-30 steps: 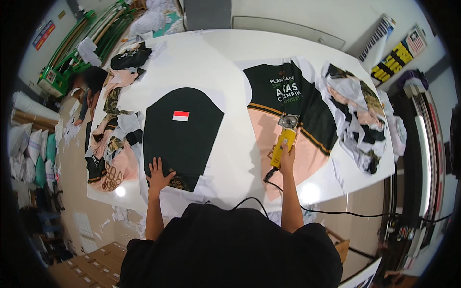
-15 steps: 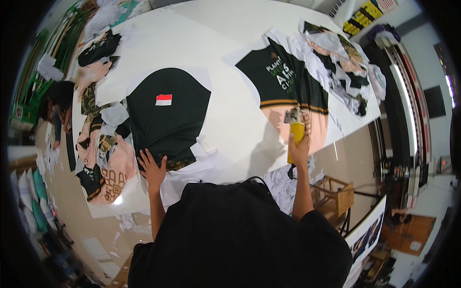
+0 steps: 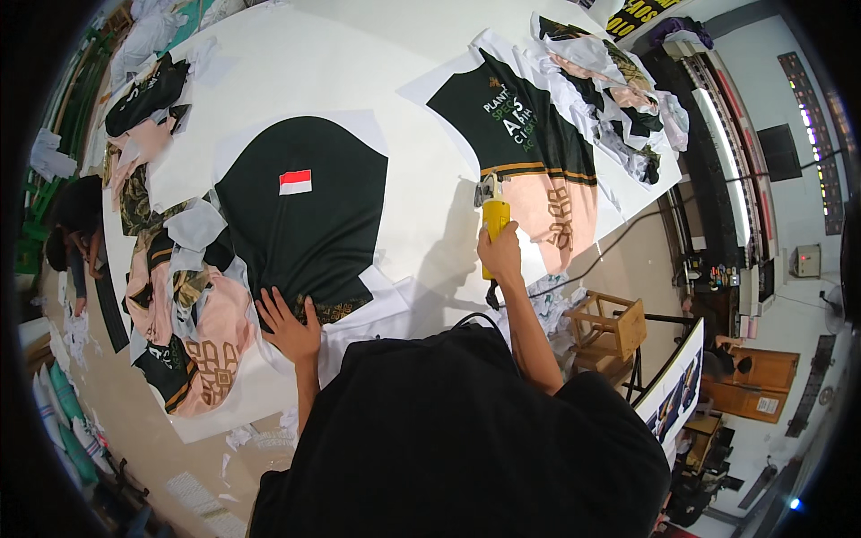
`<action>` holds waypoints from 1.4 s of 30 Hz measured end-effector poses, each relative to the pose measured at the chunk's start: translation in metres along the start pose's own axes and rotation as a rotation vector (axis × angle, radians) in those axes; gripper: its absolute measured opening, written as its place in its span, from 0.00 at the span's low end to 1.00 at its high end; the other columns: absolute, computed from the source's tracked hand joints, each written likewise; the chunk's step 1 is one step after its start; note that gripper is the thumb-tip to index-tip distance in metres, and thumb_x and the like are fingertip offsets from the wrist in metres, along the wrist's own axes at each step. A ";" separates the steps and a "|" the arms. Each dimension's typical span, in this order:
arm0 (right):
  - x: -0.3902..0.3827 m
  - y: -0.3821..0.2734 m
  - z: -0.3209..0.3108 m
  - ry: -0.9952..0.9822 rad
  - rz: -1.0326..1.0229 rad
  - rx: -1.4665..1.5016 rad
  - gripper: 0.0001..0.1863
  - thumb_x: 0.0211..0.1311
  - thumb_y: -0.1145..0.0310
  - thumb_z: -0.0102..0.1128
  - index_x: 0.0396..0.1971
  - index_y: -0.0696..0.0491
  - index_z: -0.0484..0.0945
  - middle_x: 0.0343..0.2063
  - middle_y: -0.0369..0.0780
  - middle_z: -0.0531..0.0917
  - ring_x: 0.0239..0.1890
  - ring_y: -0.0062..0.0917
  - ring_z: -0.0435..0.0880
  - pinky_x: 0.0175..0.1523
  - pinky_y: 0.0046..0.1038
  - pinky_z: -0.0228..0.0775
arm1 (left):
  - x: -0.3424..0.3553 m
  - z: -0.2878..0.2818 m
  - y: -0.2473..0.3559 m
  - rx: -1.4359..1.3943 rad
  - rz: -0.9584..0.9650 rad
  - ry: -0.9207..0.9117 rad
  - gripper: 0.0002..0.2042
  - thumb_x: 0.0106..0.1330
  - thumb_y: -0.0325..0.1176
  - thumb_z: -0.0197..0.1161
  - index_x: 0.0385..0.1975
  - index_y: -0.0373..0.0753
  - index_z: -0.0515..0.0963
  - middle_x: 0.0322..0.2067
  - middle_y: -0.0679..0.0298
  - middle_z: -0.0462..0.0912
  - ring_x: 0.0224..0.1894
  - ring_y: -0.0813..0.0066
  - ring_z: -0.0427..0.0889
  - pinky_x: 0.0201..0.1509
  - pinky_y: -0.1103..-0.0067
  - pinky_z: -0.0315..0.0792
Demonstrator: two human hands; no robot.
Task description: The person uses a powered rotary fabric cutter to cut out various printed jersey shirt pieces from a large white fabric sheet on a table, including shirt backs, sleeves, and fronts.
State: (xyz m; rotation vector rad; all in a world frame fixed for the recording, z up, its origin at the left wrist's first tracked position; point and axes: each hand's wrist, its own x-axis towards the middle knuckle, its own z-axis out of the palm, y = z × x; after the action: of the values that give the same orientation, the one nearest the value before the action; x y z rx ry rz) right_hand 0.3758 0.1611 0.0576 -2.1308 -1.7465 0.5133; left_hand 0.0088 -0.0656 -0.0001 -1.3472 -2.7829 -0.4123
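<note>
My left hand (image 3: pixel 291 325) lies with spread fingers on the lower left edge of a dark green sleeve-shaped fabric piece (image 3: pixel 309 224), which bears a red-and-white patch (image 3: pixel 295 181) and has creases near those fingers. My right hand (image 3: pixel 502 253) grips a yellow electric cloth cutter (image 3: pixel 495 218). Its metal head sits at the left edge of a green-and-pink printed panel (image 3: pixel 526 211) with orange stripes. A black cord hangs from the cutter's rear. Pale backing paper shows around both pieces.
A white table (image 3: pixel 314 67) carries fabric piles at left (image 3: pixel 206 341) and back right (image 3: pixel 614 81). A co-worker (image 3: pixel 76 224) bends at the far left. Right of the table are a wooden stool (image 3: pixel 605 327), cables, a long machine (image 3: pixel 731 170) and another person (image 3: pixel 725 359).
My right hand and the cutter have moved leftward and up along the panel's left edge. My view has shifted and turned. My left hand stays on the green piece, now more creased.
</note>
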 end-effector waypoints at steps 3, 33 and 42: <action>0.014 -0.016 0.000 -0.003 -0.012 -0.008 0.28 0.67 0.56 0.59 0.42 0.68 0.61 0.32 0.69 0.81 0.35 0.64 0.84 0.40 0.54 0.79 | 0.002 -0.003 0.000 -0.027 0.000 0.000 0.36 0.72 0.55 0.56 0.74 0.39 0.62 0.78 0.57 0.56 0.80 0.53 0.50 0.73 0.41 0.46; 0.051 -0.013 -0.002 -0.042 -0.048 -0.051 0.29 0.65 0.55 0.62 0.45 0.67 0.62 0.35 0.68 0.82 0.37 0.63 0.85 0.43 0.53 0.80 | 0.009 -0.001 0.000 -0.031 0.016 0.042 0.35 0.72 0.55 0.57 0.73 0.40 0.64 0.76 0.58 0.60 0.79 0.53 0.53 0.71 0.40 0.49; 0.085 0.002 -0.010 -0.086 -0.150 -0.082 0.29 0.64 0.54 0.62 0.45 0.66 0.63 0.34 0.67 0.83 0.37 0.62 0.85 0.42 0.53 0.80 | 0.006 0.000 0.003 -0.017 0.029 0.082 0.33 0.72 0.53 0.57 0.72 0.40 0.65 0.75 0.59 0.61 0.78 0.54 0.56 0.70 0.44 0.52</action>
State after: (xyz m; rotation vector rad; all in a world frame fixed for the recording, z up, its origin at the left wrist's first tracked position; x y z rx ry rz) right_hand 0.3973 0.2441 0.0598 -2.0377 -1.9881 0.5076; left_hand 0.0072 -0.0591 0.0017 -1.3402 -2.6967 -0.4807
